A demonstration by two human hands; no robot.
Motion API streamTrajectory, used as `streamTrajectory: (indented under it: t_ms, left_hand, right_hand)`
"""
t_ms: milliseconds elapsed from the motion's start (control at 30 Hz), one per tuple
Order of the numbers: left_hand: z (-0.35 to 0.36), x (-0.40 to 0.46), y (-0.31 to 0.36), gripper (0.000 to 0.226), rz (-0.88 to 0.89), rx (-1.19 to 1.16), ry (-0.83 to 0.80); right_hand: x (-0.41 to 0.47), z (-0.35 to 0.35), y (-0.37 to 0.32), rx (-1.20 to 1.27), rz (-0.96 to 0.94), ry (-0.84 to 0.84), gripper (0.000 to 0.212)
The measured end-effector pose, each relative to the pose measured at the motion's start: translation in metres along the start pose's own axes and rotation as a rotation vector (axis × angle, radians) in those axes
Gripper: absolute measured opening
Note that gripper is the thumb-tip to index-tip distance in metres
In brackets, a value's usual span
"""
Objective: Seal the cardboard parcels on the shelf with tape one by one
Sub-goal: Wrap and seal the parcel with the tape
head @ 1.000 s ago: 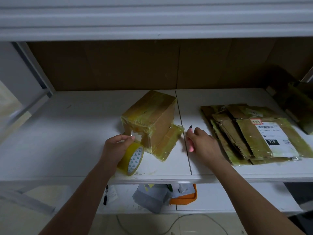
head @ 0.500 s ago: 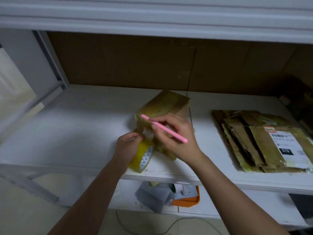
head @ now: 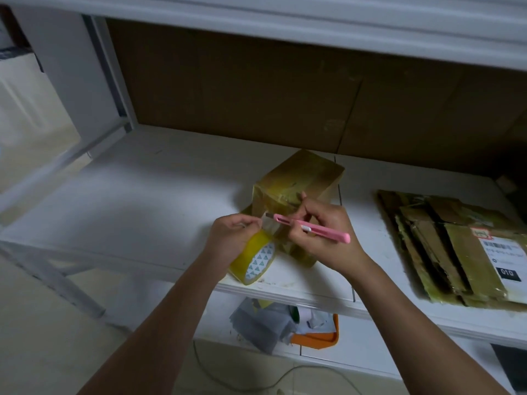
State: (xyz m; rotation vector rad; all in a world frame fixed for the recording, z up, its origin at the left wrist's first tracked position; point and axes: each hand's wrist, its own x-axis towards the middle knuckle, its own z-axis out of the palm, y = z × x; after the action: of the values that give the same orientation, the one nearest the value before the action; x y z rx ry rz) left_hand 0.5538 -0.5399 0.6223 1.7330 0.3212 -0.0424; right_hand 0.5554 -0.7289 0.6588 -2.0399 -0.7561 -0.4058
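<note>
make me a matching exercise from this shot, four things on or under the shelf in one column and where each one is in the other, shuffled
Things
1. pink cutter
2. tape roll
3. flat parcels
4. orange tray

Places
A. piled on the right side of the shelf
B. on the lower level, under the shelf edge
C. gripped by the right hand, blade end at the tape strip
D. on edge near the shelf's front edge, under the left hand, in front of the taped box

Pairs: 1-C, 2-D, 3-A, 4-B
</note>
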Motion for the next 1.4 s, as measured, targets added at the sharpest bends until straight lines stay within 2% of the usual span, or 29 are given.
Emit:
streamTrajectory:
  t_ms: [167, 300, 367, 467, 567, 667, 700, 767, 867, 933, 1000, 1067, 1133, 1200, 1233, 1333, 1400]
  left_hand:
    - [-0.004, 0.003, 0.001, 0.011, -0.043, 0.012, 0.006]
    - [-0.024, 0.005, 0.000, 0.011, -0.034, 0.060, 0.035]
    - [-0.028, 0.003, 0.000, 0.009, -0.027, 0.047, 0.027]
    - [-0.023, -0.001, 0.001, 0.008, -0.023, 0.062, 0.029]
    - [-0.018, -0.001, 0.003, 0.007, -0.032, 0.058, 0.053]
    - [-0.015, 0.003, 0.005, 0.008, -0.052, 0.074, 0.065]
    - [-0.013, 0.003, 0.005, 0.008, -0.053, 0.083, 0.063]
    - [-0.008, 0.003, 0.006, 0.009, -0.041, 0.105, 0.060]
    - [-0.004, 0.001, 0.007, 0.017, -0.023, 0.141, 0.071]
    - [-0.004, -0.001, 0.008, 0.023, -0.024, 0.153, 0.069]
    - [-0.005, -0.002, 0.009, 0.028, -0.021, 0.172, 0.056]
    - [-0.008, -0.004, 0.010, 0.030, -0.008, 0.191, 0.051]
    - [-0.011, -0.006, 0.009, 0.030, 0.018, 0.219, 0.045]
    - [-0.015, -0.008, 0.008, 0.031, 0.053, 0.231, 0.031]
    - [-0.018, -0.009, 0.008, 0.032, 0.072, 0.221, 0.020]
    - [-0.024, -0.012, 0.007, 0.036, 0.153, 0.228, -0.003]
    - [-0.028, -0.012, 0.007, 0.038, 0.215, 0.281, -0.013]
  right_hand:
    - [0.004, -0.005, 0.003, -0.206, -0.063, -0.192, 0.017]
    - [0.002, -0.007, 0.003, -0.147, -0.040, -0.140, 0.021]
    - [0.003, -0.005, -0.001, -0.099, -0.011, -0.100, 0.016]
    - [0.000, -0.007, -0.008, 0.054, 0.049, 0.001, 0.011]
    - [-0.014, -0.018, -0.012, 0.178, -0.016, 0.219, 0.008]
    - [-0.035, -0.037, 0.002, -0.066, -0.016, 0.467, 0.013]
    - [-0.043, -0.043, 0.012, -0.186, 0.027, 0.494, 0.010]
    - [-0.062, -0.052, 0.035, -0.424, 0.222, 0.394, 0.013]
    - [-0.086, -0.055, 0.067, -0.692, 0.610, 0.019, 0.036]
    - [-0.093, -0.055, 0.075, -0.808, 0.682, -0.172, 0.040]
    - [-0.094, -0.055, 0.074, -0.877, 0.702, -0.244, 0.053]
    - [-0.090, -0.051, 0.064, -0.802, 0.731, -0.119, 0.062]
    - [-0.085, -0.038, 0.046, -0.633, 0.593, -0.002, 0.043]
    - [-0.077, -0.017, 0.023, -0.364, 0.440, -0.026, 0.019]
    - [-0.072, -0.003, 0.011, -0.228, 0.427, -0.067, 0.015]
    - [-0.051, 0.038, -0.007, 0.092, 0.520, -0.134, 0.026]
    - [-0.037, 0.058, -0.013, 0.198, 0.590, -0.078, 0.031]
